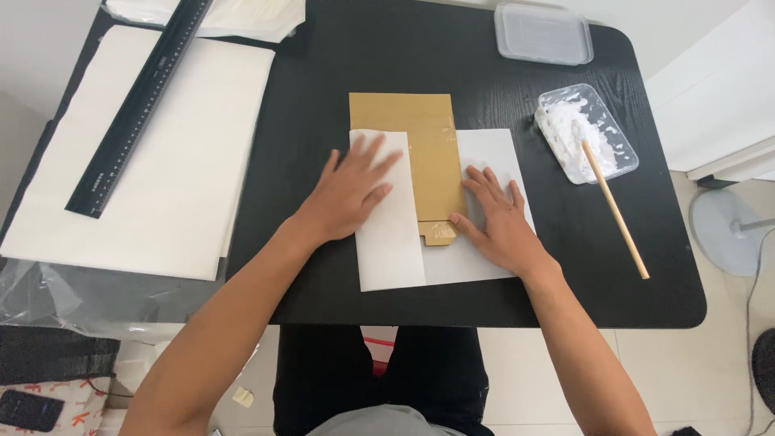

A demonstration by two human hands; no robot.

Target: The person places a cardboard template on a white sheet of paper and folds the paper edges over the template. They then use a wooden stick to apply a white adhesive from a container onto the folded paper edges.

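1. The left hand (pixel 353 194) is lying flat, fingers spread wide, pressing a folded paper flap (pixel 389 234) onto the cardboard (pixel 420 137); its palm is hiding part of the flap.
2. The right hand (pixel 498 220) is resting open and flat on the white paper (pixel 492 153), thumb touching the cardboard's edge.
3. The paper is hiding the cardboard's lower part.
4. The cardboard is lying mid-table (pixel 323 81), its long axis running from the near edge to the far edge.
5. A stick (pixel 615 211) is leaning in the paste tub (pixel 593 133) near the right edge.
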